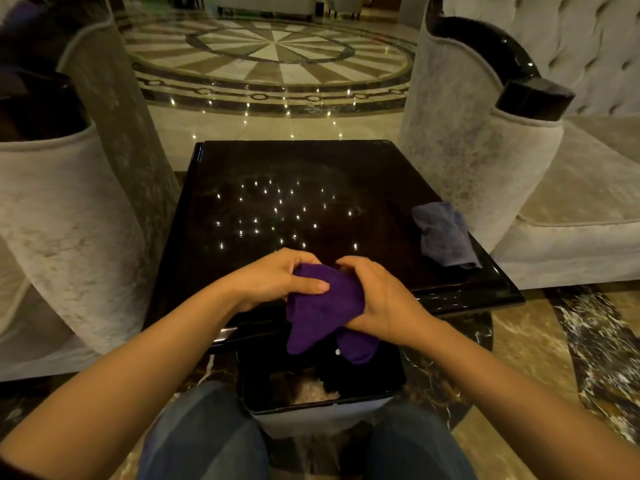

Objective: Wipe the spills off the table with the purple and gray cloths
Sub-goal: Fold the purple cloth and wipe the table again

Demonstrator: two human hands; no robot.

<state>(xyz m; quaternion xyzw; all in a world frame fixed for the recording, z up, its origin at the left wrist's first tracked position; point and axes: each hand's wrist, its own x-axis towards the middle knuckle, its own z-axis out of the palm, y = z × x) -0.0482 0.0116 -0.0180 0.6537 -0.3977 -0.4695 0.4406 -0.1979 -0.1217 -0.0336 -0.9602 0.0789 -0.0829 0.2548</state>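
Purple cloth (323,306) bunched, clenched in left hand (277,277) and right hand (384,299) above bin (322,407) at table (242,168) near edge. Gray cloth (445,235) lying free at table's right edge.

Both forearms are bare from the elbows down to the wrists, with no sleeve cuff reaching into view on either side. The left hand (277,278) carries no ring, watch or bracelet that can be seen, and the right hand (381,299) is equally plain, its wrist uncovered. Fingernails look short and unpainted, though the dim light makes that hard to confirm. Lower down, the person wears blue denim jeans (204,438); the fabric is a mid-to-dark wash, slightly faded over the top of each thigh, with soft creases running across the cloth. Both trouser legs show at the bottom edge, one at each side.
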